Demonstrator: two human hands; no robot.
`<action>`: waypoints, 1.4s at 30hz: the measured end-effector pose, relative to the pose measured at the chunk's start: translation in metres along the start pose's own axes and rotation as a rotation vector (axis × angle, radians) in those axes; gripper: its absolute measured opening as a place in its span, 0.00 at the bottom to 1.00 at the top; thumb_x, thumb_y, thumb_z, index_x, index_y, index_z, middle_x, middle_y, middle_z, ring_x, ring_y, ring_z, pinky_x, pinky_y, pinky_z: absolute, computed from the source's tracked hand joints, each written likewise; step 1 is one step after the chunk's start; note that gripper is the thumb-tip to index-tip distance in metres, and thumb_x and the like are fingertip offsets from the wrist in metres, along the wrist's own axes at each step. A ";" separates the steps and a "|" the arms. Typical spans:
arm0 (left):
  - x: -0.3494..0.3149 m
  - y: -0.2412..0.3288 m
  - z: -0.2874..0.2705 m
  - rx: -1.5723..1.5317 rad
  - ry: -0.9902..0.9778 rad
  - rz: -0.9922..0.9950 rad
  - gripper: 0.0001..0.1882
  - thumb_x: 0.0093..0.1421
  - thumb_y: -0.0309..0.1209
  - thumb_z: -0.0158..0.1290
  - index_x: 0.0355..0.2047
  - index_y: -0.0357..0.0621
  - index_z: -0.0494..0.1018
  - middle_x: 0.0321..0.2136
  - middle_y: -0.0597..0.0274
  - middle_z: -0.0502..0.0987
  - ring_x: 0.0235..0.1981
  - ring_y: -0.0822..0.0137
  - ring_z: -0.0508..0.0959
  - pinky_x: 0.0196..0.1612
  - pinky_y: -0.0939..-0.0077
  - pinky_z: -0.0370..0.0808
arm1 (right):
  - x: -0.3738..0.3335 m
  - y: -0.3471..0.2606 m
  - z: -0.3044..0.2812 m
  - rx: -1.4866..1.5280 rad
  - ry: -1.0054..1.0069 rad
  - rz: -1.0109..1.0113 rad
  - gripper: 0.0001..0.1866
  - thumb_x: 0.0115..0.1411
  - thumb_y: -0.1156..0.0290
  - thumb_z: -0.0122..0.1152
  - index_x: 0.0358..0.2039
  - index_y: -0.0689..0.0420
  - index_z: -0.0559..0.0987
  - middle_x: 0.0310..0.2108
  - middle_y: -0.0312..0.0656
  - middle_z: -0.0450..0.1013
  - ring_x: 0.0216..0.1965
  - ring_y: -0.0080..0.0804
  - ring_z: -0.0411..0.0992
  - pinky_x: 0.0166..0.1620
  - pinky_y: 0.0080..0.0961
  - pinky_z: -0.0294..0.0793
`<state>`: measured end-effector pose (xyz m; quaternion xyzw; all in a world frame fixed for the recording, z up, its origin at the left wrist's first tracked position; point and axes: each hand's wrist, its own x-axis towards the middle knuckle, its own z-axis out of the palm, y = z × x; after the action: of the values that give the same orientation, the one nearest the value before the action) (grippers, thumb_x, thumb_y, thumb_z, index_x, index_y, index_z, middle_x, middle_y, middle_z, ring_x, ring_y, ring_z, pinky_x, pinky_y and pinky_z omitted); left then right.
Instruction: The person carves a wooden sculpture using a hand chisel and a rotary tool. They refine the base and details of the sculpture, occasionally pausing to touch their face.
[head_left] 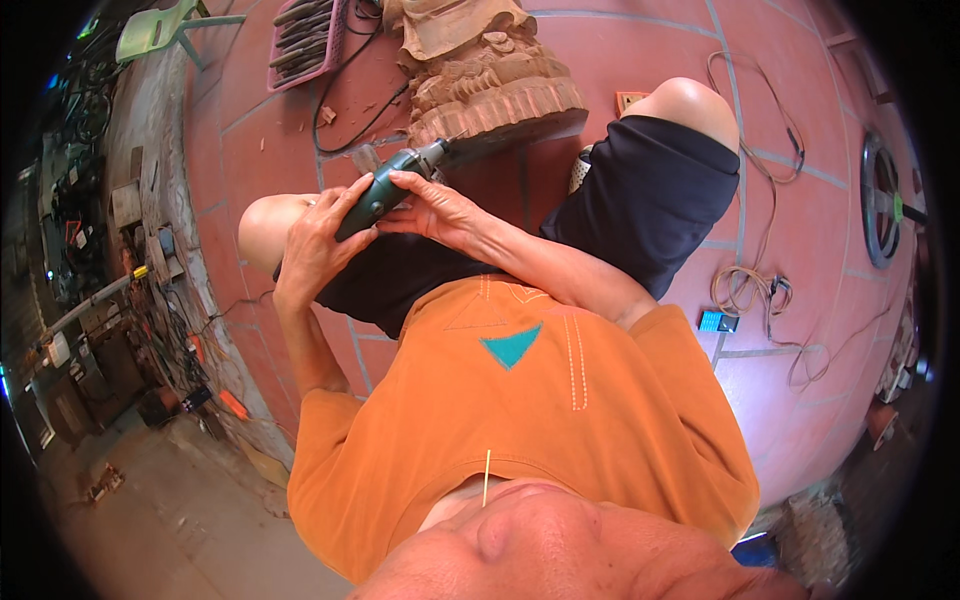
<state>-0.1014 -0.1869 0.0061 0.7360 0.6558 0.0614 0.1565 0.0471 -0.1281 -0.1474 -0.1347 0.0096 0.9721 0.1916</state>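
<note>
Between my two hands is a dark green rotary tool [378, 196] with a metal nose, tilted up and to the right. My left hand [322, 235] wraps round its rear end. Farther forward, my right hand [432, 212] grips the body, thumb on top and fingers underneath. The tool's tip points at the base of a carved brown wooden figure [490, 85] lying on the floor just beyond my hands. Whether the tip touches the wood, I cannot tell. The figure's upper part runs out of the picture at the top.
A pink basket [338, 40] of chisel-like tools stands at the far left, beside a black cord [322, 105]. A pale green chair [150, 35] is behind it. On the right lie a coiled brown cord [740, 290], a small blue box [718, 321] and a black ring [880, 200]. Wood chips dot the tiles.
</note>
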 end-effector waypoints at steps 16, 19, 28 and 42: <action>0.026 0.160 -0.050 -1.111 0.283 0.988 0.03 0.59 0.26 0.58 0.33 0.43 0.75 0.27 0.53 0.81 0.28 0.61 0.78 0.33 0.68 0.73 | 0.005 -0.005 0.007 -0.051 0.000 -0.028 0.29 0.58 0.57 0.69 0.51 0.60 0.69 0.47 0.51 0.74 0.49 0.57 0.75 0.56 0.53 0.75; 0.025 0.161 -0.050 -1.112 0.291 0.978 0.03 0.56 0.24 0.59 0.31 0.44 0.76 0.25 0.56 0.81 0.26 0.63 0.78 0.33 0.70 0.72 | 0.015 -0.009 0.001 -0.064 0.000 -0.035 0.29 0.57 0.56 0.69 0.51 0.60 0.70 0.47 0.51 0.74 0.49 0.58 0.75 0.56 0.54 0.75; 0.011 0.157 -0.061 -0.914 0.412 0.973 0.07 0.48 0.25 0.62 0.29 0.48 0.78 0.27 0.63 0.79 0.27 0.66 0.74 0.32 0.72 0.69 | 0.015 -0.012 0.001 -0.087 -0.023 -0.026 0.29 0.58 0.55 0.68 0.51 0.60 0.68 0.49 0.54 0.73 0.53 0.56 0.73 0.61 0.54 0.69; 0.001 0.163 -0.066 -0.855 0.627 0.881 0.07 0.42 0.22 0.60 0.24 0.48 0.79 0.19 0.67 0.69 0.21 0.69 0.69 0.25 0.74 0.66 | -0.002 -0.006 0.004 -0.048 0.001 0.009 0.32 0.58 0.56 0.69 0.53 0.61 0.65 0.49 0.53 0.72 0.53 0.54 0.74 0.59 0.52 0.73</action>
<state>0.0335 -0.1904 0.1184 0.7549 0.2280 0.5827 0.1965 0.0499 -0.1227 -0.1427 -0.1395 -0.0132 0.9729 0.1838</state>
